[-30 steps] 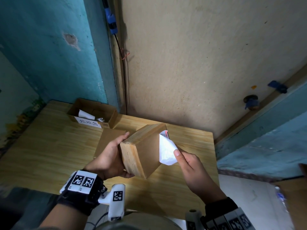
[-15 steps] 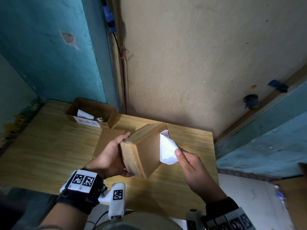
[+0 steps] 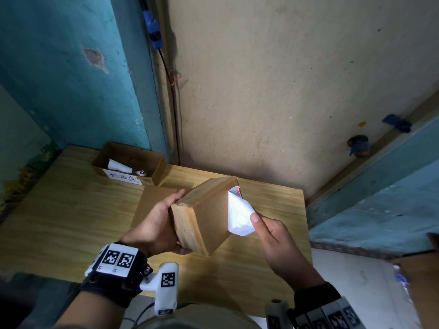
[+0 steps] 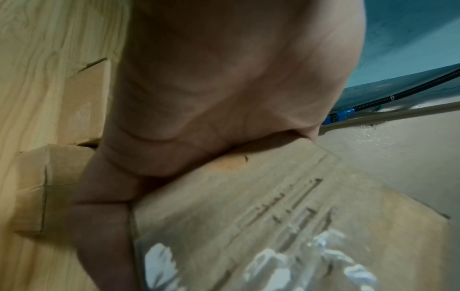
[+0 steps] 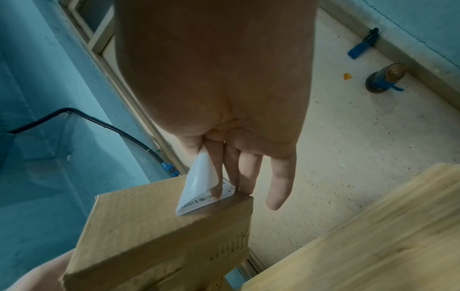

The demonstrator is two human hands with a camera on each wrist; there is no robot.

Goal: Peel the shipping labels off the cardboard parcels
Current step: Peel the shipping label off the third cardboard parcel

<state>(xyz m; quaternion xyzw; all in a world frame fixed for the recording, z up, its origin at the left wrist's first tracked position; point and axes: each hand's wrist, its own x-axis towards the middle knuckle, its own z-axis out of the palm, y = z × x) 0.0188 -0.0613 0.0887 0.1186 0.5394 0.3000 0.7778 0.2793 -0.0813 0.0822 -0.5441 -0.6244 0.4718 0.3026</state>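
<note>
head view: left hand grips parcel; right hand pinches its half-peeled label.

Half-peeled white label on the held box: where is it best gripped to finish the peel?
Probably the lifted free flap of the label, pinched from the right, where the right hand holds it; the far edge is still stuck at the box corner.

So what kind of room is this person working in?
Probably a plain back room or storeroom used for sorting parcels, though I can't be sure. There is a wooden table pushed into a corner, worn painted walls with a bare cable running down, and an open cardboard box holding peeled labels.
</note>
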